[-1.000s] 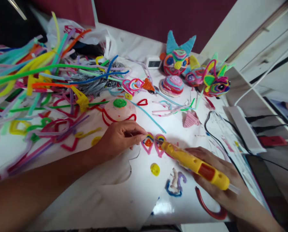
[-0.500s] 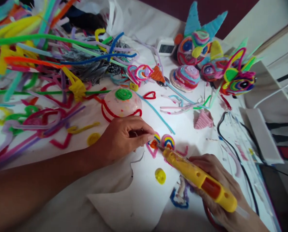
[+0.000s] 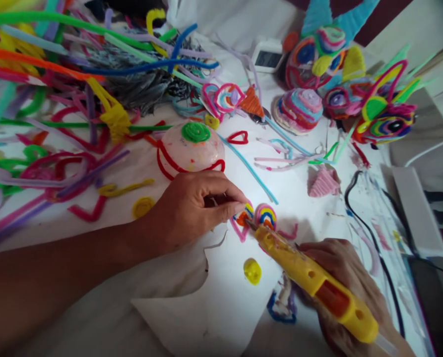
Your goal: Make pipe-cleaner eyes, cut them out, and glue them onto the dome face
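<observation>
My right hand [image 3: 349,277] is wrapped round a yellow hot glue gun [image 3: 312,275], whose nozzle points up and left. The nozzle tip touches or hovers just over a rainbow-coloured pipe cleaner piece [image 3: 241,218] with a pink loop below it. At that piece's upper left edge my left hand [image 3: 202,208] pinches with thumb and fingertips. A matching rainbow piece [image 3: 266,216] lies just to the right, partly behind the gun. Below them rests a small yellow coil [image 3: 252,271]. Beyond my left hand sits a pale dome [image 3: 186,151] with a green spiral on top and red pipe cleaner round it.
Loose pipe cleaners [image 3: 57,163] pile up at the left. Finished colourful figures [image 3: 318,64] and a striped dome [image 3: 298,110] stand at the back right, by a small white digital clock [image 3: 268,55]. A black cable [image 3: 370,243] runs down the right side. White paper [image 3: 206,317] lies in front.
The whole view has shifted, so the far things sit further right and higher. Both hands keep their places at the rainbow piece, the glue gun's nozzle still at it.
</observation>
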The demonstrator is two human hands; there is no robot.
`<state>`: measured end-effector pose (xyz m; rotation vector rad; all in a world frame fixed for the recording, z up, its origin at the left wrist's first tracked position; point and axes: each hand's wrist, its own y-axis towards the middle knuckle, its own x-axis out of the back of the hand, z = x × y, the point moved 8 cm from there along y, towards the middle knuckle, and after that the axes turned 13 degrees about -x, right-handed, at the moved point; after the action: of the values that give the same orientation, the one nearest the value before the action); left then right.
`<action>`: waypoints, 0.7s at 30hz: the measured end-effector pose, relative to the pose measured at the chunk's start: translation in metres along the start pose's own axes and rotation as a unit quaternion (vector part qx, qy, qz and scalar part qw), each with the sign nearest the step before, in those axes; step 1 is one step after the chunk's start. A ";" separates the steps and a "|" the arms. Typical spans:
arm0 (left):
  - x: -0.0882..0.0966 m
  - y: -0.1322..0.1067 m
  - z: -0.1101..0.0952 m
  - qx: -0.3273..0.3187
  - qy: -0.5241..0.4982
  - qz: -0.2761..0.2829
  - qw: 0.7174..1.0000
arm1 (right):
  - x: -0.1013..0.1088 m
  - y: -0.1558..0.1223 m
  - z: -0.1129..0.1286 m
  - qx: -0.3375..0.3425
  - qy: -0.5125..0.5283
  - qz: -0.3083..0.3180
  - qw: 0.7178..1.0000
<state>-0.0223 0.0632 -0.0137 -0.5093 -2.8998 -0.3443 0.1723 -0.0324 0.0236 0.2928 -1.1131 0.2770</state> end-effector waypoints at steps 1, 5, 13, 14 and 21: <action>0.000 0.000 0.001 0.004 0.001 0.002 1.000 | 0.000 0.000 0.001 0.002 -0.004 0.001 1.000; 0.000 0.000 0.000 -0.005 0.000 0.004 1.000 | 0.000 -0.001 0.002 -0.001 -0.010 -0.002 1.000; 0.000 -0.001 0.001 0.007 0.002 0.000 1.000 | -0.003 0.000 -0.001 -0.016 -0.002 0.013 1.000; 0.000 -0.001 0.001 0.009 0.002 -0.001 1.000 | -0.003 0.001 -0.001 -0.017 -0.003 0.012 1.000; 0.000 -0.001 0.002 0.016 0.004 0.002 1.000 | 0.000 0.000 0.005 -0.001 -0.026 0.014 1.000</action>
<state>-0.0227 0.0631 -0.0156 -0.5085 -2.8901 -0.2992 0.1680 -0.0339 0.0255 0.2843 -1.1699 0.2939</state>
